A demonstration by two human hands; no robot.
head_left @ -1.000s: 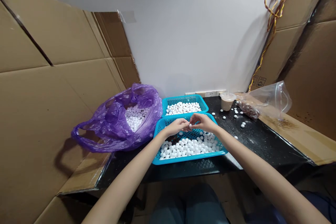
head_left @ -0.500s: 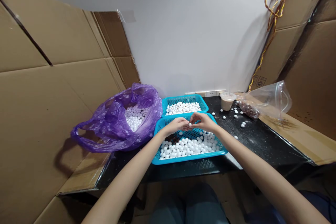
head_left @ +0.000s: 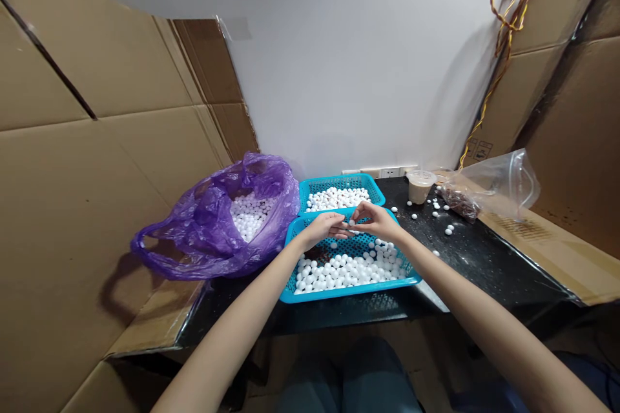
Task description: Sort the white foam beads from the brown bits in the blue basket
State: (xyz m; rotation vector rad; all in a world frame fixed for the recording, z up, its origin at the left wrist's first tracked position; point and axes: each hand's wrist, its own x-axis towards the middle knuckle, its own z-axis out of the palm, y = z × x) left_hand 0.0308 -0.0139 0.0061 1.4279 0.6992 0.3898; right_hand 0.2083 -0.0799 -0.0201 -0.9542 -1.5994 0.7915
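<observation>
Right hand (head_left: pixel 374 221) fingers pinch small round white ball (head_left: pixel 351 223) above near turquoise plastic basket (head_left: pixel 349 293); left hand (head_left: pixel 324 230) fingers' grip unclear. Ball could slip from fingertip-only pinch.

Above the front basket (head_left: pixel 351 292), the left hand (head_left: pixel 323 230) and right hand (head_left: pixel 380 222) block its upper middle; the lower part is reachable from above. At left, the bulging purple bag (head_left: pixel 208 226) hinders sideways passage, with cardboard (head_left: pixel 97 193) behind it. Right of center, the bench (head_left: pixel 498 271) offers a low path below the cup (head_left: pixel 420 190) and clear bag (head_left: pixel 506 184), past scattered white balls (head_left: pixel 449 230).
</observation>
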